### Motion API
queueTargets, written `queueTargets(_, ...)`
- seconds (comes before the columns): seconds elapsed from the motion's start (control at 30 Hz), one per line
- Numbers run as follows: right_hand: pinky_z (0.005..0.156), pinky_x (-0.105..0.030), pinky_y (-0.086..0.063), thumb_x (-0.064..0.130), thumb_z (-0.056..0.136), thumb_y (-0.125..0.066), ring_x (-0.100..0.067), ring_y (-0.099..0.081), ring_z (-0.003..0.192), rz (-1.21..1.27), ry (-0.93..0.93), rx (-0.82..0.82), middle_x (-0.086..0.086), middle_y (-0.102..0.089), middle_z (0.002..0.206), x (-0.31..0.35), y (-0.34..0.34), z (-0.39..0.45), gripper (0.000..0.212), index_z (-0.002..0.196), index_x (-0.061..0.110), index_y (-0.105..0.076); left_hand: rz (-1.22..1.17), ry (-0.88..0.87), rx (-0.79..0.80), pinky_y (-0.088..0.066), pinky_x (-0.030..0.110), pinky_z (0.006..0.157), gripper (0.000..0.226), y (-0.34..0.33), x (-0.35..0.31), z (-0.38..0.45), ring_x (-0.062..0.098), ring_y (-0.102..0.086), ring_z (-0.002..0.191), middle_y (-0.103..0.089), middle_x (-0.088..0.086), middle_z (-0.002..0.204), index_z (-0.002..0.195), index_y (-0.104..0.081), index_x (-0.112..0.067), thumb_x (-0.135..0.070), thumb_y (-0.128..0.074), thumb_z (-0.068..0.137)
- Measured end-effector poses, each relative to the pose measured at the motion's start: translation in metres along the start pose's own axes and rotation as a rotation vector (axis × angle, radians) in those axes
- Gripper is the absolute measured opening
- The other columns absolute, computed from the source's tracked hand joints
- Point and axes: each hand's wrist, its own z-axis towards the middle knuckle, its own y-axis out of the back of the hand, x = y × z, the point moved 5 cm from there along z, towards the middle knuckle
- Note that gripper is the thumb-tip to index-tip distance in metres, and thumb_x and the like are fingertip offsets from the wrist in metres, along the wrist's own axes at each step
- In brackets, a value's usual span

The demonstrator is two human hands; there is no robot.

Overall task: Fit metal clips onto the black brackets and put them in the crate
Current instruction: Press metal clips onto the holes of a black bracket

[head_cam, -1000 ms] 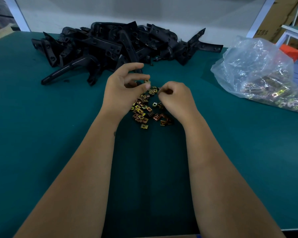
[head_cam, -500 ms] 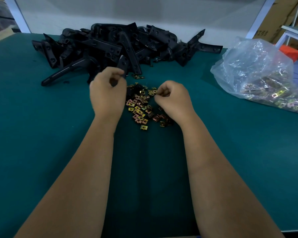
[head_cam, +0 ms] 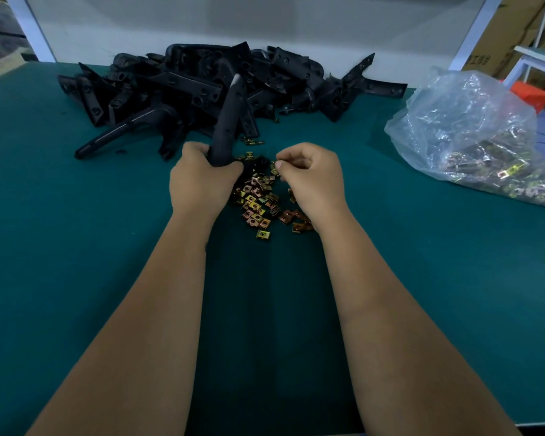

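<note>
My left hand (head_cam: pixel 202 180) grips a stiff, light-looking bracket (head_cam: pixel 228 121) by its near end; my right hand (head_cam: pixel 309 177) pinches a small, slippery-looking clip (head_cam: pixel 276 164) by its edges.

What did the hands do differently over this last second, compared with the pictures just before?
The left hand left the loose clips, reached toward the bracket pile, and now grips one black bracket, drawn back over the clips and standing tilted. The right hand stayed beside the clips, fingers curled, seemingly pinching a small clip. The plastic bag and green table are as before.
</note>
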Motion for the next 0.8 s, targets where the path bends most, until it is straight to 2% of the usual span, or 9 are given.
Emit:
queueTargets(0.07, 0.070, -0.020, -0.051, 0.011, 0.086, -0.068, -0.009, -0.067, 0.078, 0.030, -0.009, -0.004, 0.007, -0.071, 0.081, 0.000, 0.000, 0.000, 0.022, 0.077, 0.031, -0.067, -0.086, -0.046, -0.046, -0.041, 0.032, 0.063, 0.036, 0.002, -0.002, -0.002, 0.012, -0.053, 0.076, -0.052, -0.013, 0.084, 0.106, -0.043, -0.021, -0.029, -0.069, 0.081)
queueTargets(0.1, 0.070, -0.021, -0.051, 0.011, 0.086, -0.068, -0.010, -0.068, 0.079, 0.045, -0.017, -0.008, 0.007, -0.071, 0.082, 0.000, 0.000, 0.000, 0.022, 0.077, 0.031, -0.066, -0.122, -0.059, -0.067, -0.040, 0.032, 0.061, 0.031, 0.002, -0.002, -0.002, 0.009, -0.052, 0.072, -0.051, -0.013, 0.083, 0.106, -0.043, -0.021, -0.024, -0.065, 0.085)
queueTargets(0.23, 0.070, -0.021, -0.055, 0.009, 0.087, -0.069, -0.004, -0.068, 0.070, 0.143, -0.065, -0.035, 0.004, -0.071, 0.079, -0.003, 0.003, 0.001, 0.020, 0.080, 0.027, -0.068, -0.437, 0.068, -0.083, -0.055, 0.034, 0.073, 0.016, 0.001, 0.004, 0.001, 0.017, -0.062, 0.083, -0.063, -0.002, 0.096, 0.101, -0.051, -0.021, -0.011, -0.060, 0.093)
queueTargets(0.33, 0.066, -0.019, -0.055, 0.004, 0.088, -0.068, -0.005, -0.067, 0.066, 0.294, -0.121, -0.043, 0.000, -0.072, 0.078, -0.006, 0.003, 0.002, 0.015, 0.087, 0.019, -0.069, -0.784, 0.189, 0.023, -0.061, 0.037, 0.077, 0.016, -0.006, 0.003, 0.002, 0.023, -0.069, 0.094, -0.068, 0.006, 0.102, 0.106, -0.055, -0.015, -0.003, -0.056, 0.096)
queueTargets(0.43, 0.068, -0.021, -0.055, 0.000, 0.089, -0.067, -0.008, -0.066, 0.066, 0.475, -0.174, -0.027, -0.003, -0.071, 0.077, -0.006, 0.002, 0.003, 0.011, 0.092, 0.010, -0.070, -1.069, 0.237, 0.204, -0.059, 0.030, 0.070, 0.031, -0.014, -0.006, -0.002, 0.019, -0.070, 0.091, -0.069, 0.009, 0.106, 0.126, -0.056, -0.007, 0.005, -0.046, 0.099)
queueTargets(0.53, 0.069, -0.024, -0.055, -0.002, 0.089, -0.065, -0.011, -0.066, 0.068, 0.645, -0.203, 0.007, -0.004, -0.070, 0.077, -0.005, 0.000, 0.002, 0.010, 0.090, 0.007, -0.071, -1.120, 0.218, 0.305, -0.056, 0.027, 0.066, 0.034, -0.019, -0.014, -0.008, 0.015, -0.068, 0.085, -0.069, 0.006, 0.101, 0.125, -0.056, -0.007, 0.008, -0.039, 0.099)
queueTargets(0.63, 0.067, -0.024, -0.054, -0.002, 0.090, -0.064, -0.013, -0.065, 0.070, 0.760, -0.216, 0.048, -0.005, -0.070, 0.078, -0.002, -0.002, 0.001, 0.011, 0.087, 0.007, -0.071, -1.113, 0.205, 0.326, -0.056, 0.028, 0.066, 0.036, -0.022, -0.017, -0.011, 0.018, -0.068, 0.090, -0.068, 0.009, 0.109, 0.125, -0.054, -0.008, 0.010, -0.037, 0.099)
queueTargets(0.8, 0.066, -0.022, -0.055, -0.002, 0.091, -0.062, -0.012, -0.064, 0.067, 0.780, -0.214, 0.088, -0.003, -0.069, 0.072, 0.001, -0.005, -0.001, 0.012, 0.086, 0.007, -0.069, -1.014, 0.169, 0.329, -0.058, 0.032, 0.065, 0.031, -0.026, -0.019, -0.014, 0.021, -0.066, 0.094, -0.064, 0.014, 0.120, 0.117, -0.052, -0.013, 0.008, -0.037, 0.100)
